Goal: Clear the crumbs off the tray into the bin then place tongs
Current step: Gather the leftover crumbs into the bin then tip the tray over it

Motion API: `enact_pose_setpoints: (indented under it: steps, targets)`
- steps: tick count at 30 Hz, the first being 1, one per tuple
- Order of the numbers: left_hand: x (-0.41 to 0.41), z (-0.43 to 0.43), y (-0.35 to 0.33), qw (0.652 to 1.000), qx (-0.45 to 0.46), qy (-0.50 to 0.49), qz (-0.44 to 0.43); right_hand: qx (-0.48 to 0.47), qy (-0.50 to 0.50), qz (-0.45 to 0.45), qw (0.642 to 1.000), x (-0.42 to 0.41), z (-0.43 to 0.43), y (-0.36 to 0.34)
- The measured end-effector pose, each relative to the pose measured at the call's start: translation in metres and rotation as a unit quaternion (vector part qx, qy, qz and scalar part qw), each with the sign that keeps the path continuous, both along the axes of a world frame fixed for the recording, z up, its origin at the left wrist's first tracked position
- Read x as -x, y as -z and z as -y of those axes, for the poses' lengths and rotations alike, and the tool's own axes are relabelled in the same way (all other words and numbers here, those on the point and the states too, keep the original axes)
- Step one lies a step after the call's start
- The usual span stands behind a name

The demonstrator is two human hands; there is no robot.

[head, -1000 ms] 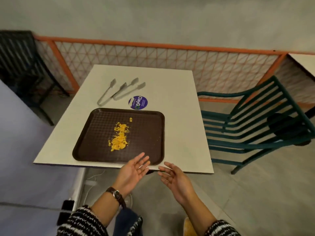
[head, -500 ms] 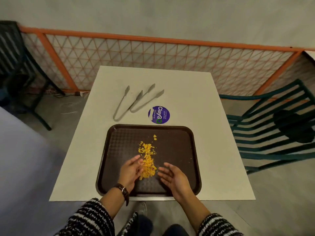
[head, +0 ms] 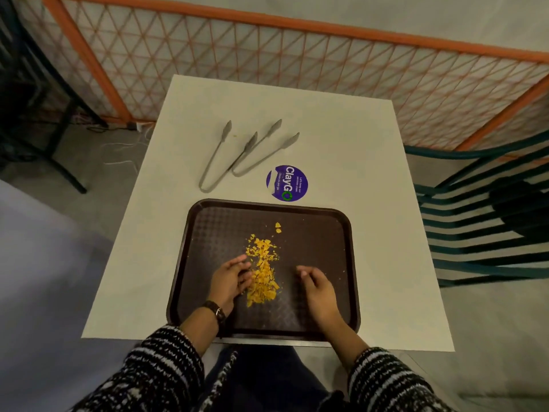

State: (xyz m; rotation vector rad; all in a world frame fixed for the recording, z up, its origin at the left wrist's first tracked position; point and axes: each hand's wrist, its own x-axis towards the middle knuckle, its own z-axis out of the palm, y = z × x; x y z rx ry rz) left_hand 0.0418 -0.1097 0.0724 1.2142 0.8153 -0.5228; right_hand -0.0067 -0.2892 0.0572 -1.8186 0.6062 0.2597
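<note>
Both hands have come forward from the near edge of the table (head: 341,150) and now sit over the brown tray (head: 323,233), one on each side of the yellow crumbs (head: 263,272). The left hand (head: 227,282) lies against the pile with its fingers curled loosely together, while the right hand (head: 316,288) rests just clear of it with fingers bent, holding nothing. That looks like the start of gathering; no bin is in view, and the two tongs (head: 237,156) lie untouched beyond the tray beside a round purple sticker (head: 286,183).
</note>
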Motion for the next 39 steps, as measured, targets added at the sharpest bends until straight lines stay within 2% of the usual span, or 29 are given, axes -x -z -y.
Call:
enact_pose_setpoints:
  steps: [2,5,13,22,35,37,39]
  targets:
    - [-0.003,-0.005,0.001,1.0,-0.016,0.002,-0.004,0.066,-0.08,0.053,0.993,-0.021,0.007,0.006]
    - [-0.007,-0.014,0.005,1.0,-0.028,-0.007,-0.008,0.117,-0.183,0.115,0.969,-0.06,0.014,0.018]
    - [-0.013,-0.036,0.021,1.0,-0.011,-0.025,0.013,0.184,-0.434,0.197,0.86,-0.139,0.01,0.05]
    - [-0.004,-0.056,0.039,0.999,0.013,-0.037,0.008,0.148,-0.443,0.198,0.862,-0.14,-0.011,0.071]
    - [0.006,-0.064,0.036,1.0,0.022,-0.012,0.018,0.07,-0.543,0.202,0.812,-0.065,-0.032,0.064]
    - [0.008,-0.062,0.034,1.0,0.023,-0.008,0.017,0.054,-0.531,0.191,0.824,-0.055,-0.033,0.061]
    - [0.009,-0.059,0.033,1.0,0.023,-0.001,0.02,0.05,-0.483,0.192,0.853,-0.05,-0.031,0.059]
